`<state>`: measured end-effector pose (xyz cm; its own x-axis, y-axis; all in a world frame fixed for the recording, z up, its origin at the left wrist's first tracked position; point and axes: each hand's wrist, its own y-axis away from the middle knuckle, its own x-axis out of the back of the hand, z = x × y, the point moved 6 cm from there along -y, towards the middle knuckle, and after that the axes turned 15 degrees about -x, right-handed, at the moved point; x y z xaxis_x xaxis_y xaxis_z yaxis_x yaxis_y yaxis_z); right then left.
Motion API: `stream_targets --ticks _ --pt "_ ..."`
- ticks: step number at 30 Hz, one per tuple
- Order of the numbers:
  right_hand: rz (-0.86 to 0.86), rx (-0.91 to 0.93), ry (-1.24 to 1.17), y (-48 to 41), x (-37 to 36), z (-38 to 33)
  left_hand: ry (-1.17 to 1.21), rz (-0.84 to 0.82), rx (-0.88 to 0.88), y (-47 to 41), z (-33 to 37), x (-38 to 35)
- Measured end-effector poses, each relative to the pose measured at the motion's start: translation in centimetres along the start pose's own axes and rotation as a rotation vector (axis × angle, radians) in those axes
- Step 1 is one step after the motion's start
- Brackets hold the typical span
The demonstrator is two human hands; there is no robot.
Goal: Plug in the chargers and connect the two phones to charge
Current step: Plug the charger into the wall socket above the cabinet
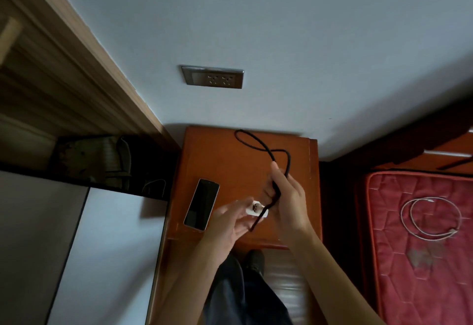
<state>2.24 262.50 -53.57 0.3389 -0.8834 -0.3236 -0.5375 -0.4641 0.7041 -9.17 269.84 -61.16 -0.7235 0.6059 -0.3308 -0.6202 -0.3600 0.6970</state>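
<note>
My left hand [231, 225] holds a small white charger block [256, 210] above the wooden bedside table [222, 153]. My right hand [286, 196] grips a black cable [258, 143], whose free end hangs down beside the charger and whose loop lies on the table's back part. One phone [202, 204] lies face up with a dark screen at the table's left. A grey double wall socket [213, 77] is set in the wall above the table. A white cable [430, 218] lies coiled on the red mattress [422, 273] at the right. A second phone is not in view.
A white cabinet top [84, 248] stands left of the table, with a dark bag [102, 158] behind it. A wooden door frame [76, 51] runs along the left wall. My legs and a shoe [256, 260] are below the table's front edge.
</note>
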Motion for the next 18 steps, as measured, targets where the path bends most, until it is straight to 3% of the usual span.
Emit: stream_targets --ticks 5,9,13,16,18 --pt "0.230 -0.140 0.064 -1.2 3.2 1.7 -0.083 0.231 -0.271 -0.8 3.6 2.1" --pt "0.212 -0.332 0.224 -1.8 4.2 3.8 -0.222 0.302 -0.506 -1.0 7.2 2.8" --pt "0.235 -0.486 0.316 -2.1 4.2 5.6 -0.176 0.358 -0.643 -1.3 9.4 2.6" --pt "0.271 -0.455 0.645 -2.5 3.9 5.2 -0.208 0.311 -0.670 -1.6 10.4 2.3" --pt "0.308 -0.298 0.794 -3.1 3.1 3.9 -0.285 0.272 -0.709 -1.8 11.0 2.3"
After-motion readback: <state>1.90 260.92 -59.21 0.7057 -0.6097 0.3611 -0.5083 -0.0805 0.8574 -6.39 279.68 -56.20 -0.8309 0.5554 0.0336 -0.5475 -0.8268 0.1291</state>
